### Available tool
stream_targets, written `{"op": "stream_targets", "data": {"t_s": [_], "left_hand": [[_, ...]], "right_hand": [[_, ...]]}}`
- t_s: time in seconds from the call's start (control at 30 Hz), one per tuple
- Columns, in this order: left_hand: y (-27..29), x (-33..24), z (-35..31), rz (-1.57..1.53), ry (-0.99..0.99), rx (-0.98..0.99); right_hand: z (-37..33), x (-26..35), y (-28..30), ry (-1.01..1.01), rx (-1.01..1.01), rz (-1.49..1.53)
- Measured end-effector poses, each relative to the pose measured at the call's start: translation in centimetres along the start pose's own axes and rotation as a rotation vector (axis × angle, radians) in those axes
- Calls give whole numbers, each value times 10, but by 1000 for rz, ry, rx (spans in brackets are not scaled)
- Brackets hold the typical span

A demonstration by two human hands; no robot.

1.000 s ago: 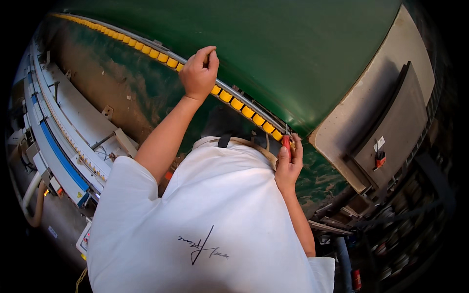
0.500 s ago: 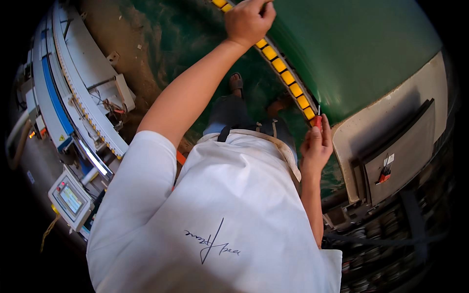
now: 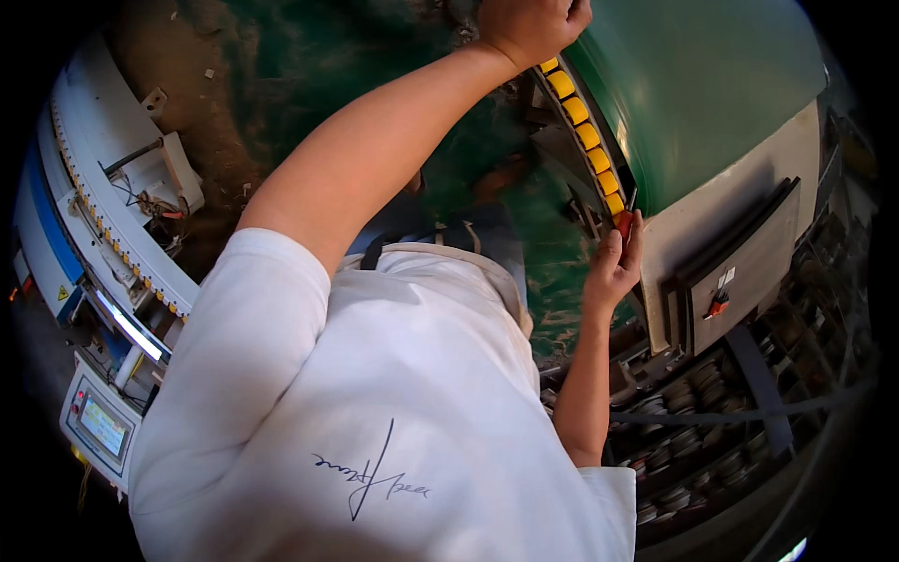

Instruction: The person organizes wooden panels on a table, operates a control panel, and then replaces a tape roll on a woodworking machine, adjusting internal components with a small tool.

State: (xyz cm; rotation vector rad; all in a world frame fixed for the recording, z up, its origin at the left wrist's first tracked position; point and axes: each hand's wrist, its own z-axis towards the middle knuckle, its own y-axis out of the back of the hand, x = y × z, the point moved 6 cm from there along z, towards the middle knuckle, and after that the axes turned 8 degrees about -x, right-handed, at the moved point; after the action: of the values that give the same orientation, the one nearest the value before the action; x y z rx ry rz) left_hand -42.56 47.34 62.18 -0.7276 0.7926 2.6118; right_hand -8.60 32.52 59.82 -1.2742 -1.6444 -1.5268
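Observation:
A red-handled screwdriver [image 3: 624, 223] with a thin shaft is pinched in my right hand [image 3: 613, 267]. Its tip is up at the near end of a strip of yellow rollers [image 3: 587, 136], which runs along the left edge of a green surface [image 3: 702, 84]. My left hand [image 3: 534, 28] lies over the far part of that strip with its fingers curled in. The picture's top edge cuts it off, so whatever it grips is hidden.
Right of the green surface, flat grey boards [image 3: 740, 272] lean in a stack with a small red tool [image 3: 718, 304] on them. Shelves of coiled items [image 3: 693, 393] stand below. On the left are a curved machine rail [image 3: 122, 234] and a screen panel [image 3: 101, 423].
My view has shifted, with the machine at left sliding toward the rim. My left hand appears farther along the roller strip, nearer the top edge. The screwdriver stays in my right hand at the strip's near end.

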Motion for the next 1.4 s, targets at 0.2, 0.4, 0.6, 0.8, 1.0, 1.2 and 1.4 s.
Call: {"op": "stream_targets", "data": {"t_s": [0.2, 0.4, 0.6, 0.8, 1.0, 1.2, 1.4], "left_hand": [[-1, 0, -2, 9, -8, 16], [-1, 1, -4, 39, 11, 34], [-3, 2, -2, 50, 9, 51], [3, 0, 7, -2, 17, -24], [-11, 20, -13, 16, 33, -90], [-12, 21, -14, 8, 0, -147], [-13, 22, -10, -18, 29, -140]], "right_hand": [[18, 10, 12, 94, 52, -130], [28, 34, 9, 169, 122, -330], [37, 102, -71, 362, 151, -430], [31, 78, -66, 399, -94, -423], [56, 105, -95, 344, 28, -635], [93, 145, -96, 302, 184, -694], [118, 164, -99, 327, 272, -820]]}}
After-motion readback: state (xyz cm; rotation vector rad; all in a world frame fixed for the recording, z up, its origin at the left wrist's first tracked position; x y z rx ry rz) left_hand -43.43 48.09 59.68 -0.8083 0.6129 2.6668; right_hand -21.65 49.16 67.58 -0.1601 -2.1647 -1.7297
